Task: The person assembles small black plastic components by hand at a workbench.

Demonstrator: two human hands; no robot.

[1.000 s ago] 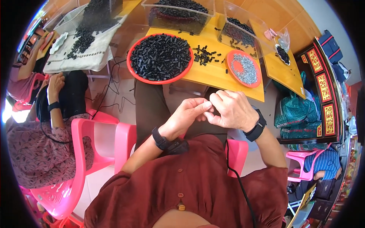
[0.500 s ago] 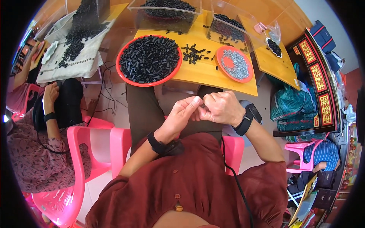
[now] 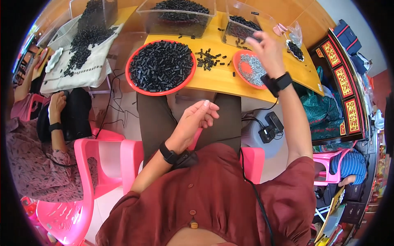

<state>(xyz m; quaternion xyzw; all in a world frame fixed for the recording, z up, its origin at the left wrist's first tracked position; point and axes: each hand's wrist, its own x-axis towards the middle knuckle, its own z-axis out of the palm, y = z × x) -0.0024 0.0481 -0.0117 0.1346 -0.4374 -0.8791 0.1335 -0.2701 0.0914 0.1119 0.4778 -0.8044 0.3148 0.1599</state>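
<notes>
My right hand (image 3: 266, 51) is raised over the right end of the yellow table, fingers stretched out and apart, with nothing seen in it. Just beyond its fingertips, a small black cylindrical piece (image 3: 255, 13) shows over the right clear plastic bin (image 3: 236, 40), apart from the hand. Below the wrist lies an orange-red plate (image 3: 242, 54) of small silvery metal parts (image 3: 256, 74). My left hand (image 3: 199, 117) hangs above my lap, its fingers curled in and the thumb along them; whatever it holds, if anything, is hidden.
A red round tray (image 3: 128, 78) heaped with black cylindrical pieces (image 3: 162, 65) stands at the table's front left. Loose black pieces (image 3: 208, 59) lie beside it. Behind is a larger clear bin (image 3: 176, 28). A co-worker's hand (image 3: 57, 102) is at far left, by a cloth-covered table (image 3: 88, 76).
My hands have parted. The right swung up and forward to the right bin and opened; the left stayed over my lap. A black piece now appears over that bin.
</notes>
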